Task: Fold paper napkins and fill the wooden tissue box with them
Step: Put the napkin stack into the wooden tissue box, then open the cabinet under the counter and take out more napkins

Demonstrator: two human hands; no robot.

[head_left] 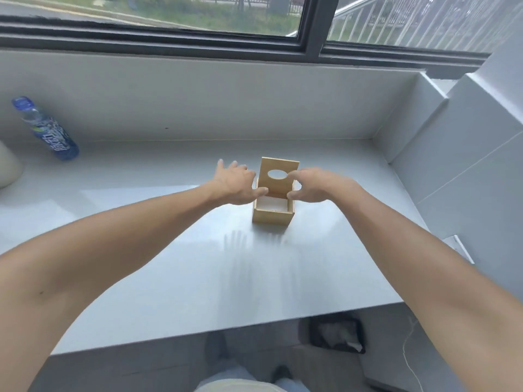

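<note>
A small wooden tissue box (272, 217) stands on the white counter (175, 267), a little right of the middle. Its lid (278, 176), with an oval hole, is tipped up and back. White napkins (273, 205) lie inside the box. My left hand (237, 183) is at the box's left rim, fingers spread, thumb on the rim. At the right rim my right hand (314, 185) has its forefinger on the lid beside the hole and its thumb at the box's edge.
A plastic water bottle (46, 130) with a blue label stands at the far left, next to a pale rounded object (8, 165). A wall and window run behind the counter, a tiled wall (467, 154) on the right. A dark bin (336, 333) sits on the floor.
</note>
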